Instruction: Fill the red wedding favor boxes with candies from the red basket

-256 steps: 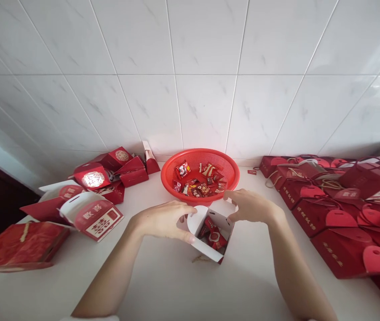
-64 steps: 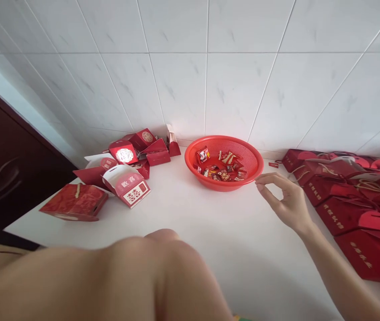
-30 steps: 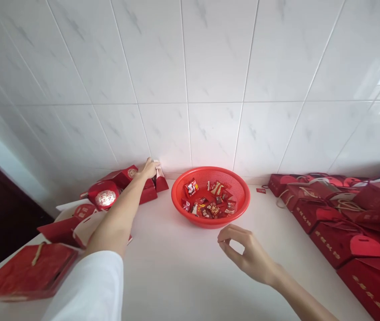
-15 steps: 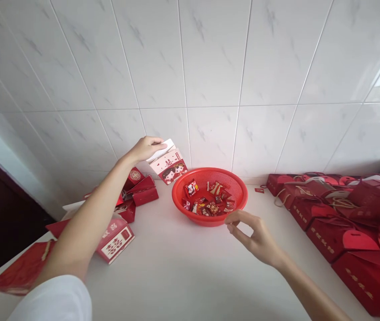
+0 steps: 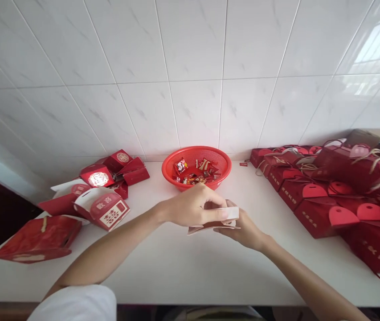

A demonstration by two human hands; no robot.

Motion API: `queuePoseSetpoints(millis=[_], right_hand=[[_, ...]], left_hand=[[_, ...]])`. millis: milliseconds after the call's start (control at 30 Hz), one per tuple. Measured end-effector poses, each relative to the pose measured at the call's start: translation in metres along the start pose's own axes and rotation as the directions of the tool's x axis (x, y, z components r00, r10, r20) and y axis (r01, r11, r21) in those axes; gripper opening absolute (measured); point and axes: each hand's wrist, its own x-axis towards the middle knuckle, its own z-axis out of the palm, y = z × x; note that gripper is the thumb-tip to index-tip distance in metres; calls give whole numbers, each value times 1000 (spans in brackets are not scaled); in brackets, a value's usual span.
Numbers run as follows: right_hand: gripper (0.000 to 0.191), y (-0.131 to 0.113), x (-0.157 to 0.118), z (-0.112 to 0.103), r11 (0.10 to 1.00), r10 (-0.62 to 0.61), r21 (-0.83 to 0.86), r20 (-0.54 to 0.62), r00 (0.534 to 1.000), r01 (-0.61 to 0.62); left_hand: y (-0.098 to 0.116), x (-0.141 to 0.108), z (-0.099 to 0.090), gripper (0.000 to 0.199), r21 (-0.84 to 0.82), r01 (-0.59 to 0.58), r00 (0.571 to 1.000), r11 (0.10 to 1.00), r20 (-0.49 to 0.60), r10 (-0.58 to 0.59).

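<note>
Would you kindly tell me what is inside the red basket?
Several small wrapped packets, mostly red, lie inside the red basket. The left hand hides part of its near edge; anything under the packets cannot be seen.

The pale carton (image 5: 232, 213) looked like thin, smooth card with a matt face. The basket (image 5: 196, 153) was red plastic, pierced with fine holes and faintly shiny along its rim, and the sweet wrappers (image 5: 181, 166) were glossy film. Dark red card boxes (image 5: 312, 219) had a soft sheen and gold print; one red box (image 5: 100, 178) bore a bright, foil-like medallion. The cord (image 5: 261, 168) seemed rough and fibrous. White glazed tiles (image 5: 196, 40) gleamed, the desk (image 5: 163, 263) was smooth, and the sleeve (image 5: 76, 303) was soft white cloth.
</note>
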Motion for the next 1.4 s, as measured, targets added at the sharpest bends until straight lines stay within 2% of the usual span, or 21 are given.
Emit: queuePoseSetpoints(millis=[100, 233, 367, 500, 567, 733, 833, 933, 1000, 1067, 1233, 1400], right_hand=[[49, 9, -16, 2, 998, 28, -62, -58, 998, -32], [57, 10, -31, 1, 997, 40, -62, -116, 992, -48], [52, 1, -33, 1, 999, -17, -41, -272, 962, 6], [41, -7, -17, 2, 998, 31, 55, -382, 924, -11], [39, -9, -8, 2, 988, 96, 151, -371, 924, -42], [32, -8, 9, -2, 904, 245, 405, -233, 941, -135], [29, -5, 14, -5, 885, 278, 442, -253, 927, -145], [28, -3, 19, -8, 922, 257, 371, -370, 893, -111], [25, -4, 23, -11, 948, 215, 308, -426, 879, -82], [20, -6, 26, -13, 966, 179, 246, -433, 884, -75], [17, -9, 33, -14, 974, 192, 184, -351, 916, -133], [21, -7, 34, -15, 970, 227, 165, -342, 912, -180]], left_hand=[[-24, 8, 21, 38, -173, 84, 996, 981, 25, -81], [-53, 15, 37, 40, -310, 140, 986, 940, -41, -161], [-61, 15, 39, 48, -392, 154, 982, 907, -43, -185], [-61, 18, 32, 59, -426, 161, 975, 890, -71, -210], [-62, 20, 28, 61, -419, 155, 972, 895, -97, -214], [-77, 28, 16, 60, -406, 142, 959, 903, -170, -227], [-89, 31, 8, 57, -354, 110, 949, 929, -240, -204], [-95, 35, 0, 54, -268, 84, 938, 960, -304, -167], [-94, 38, -3, 49, -157, 63, 929, 986, -353, -116], [-90, 40, -4, 44, -13, 45, 920, 999, -390, -47], [-77, 40, -5, 33, 240, -12, 927, 971, -361, 101], [-70, 32, -6, 15, 364, 3, 949, 931, -294, 111]])
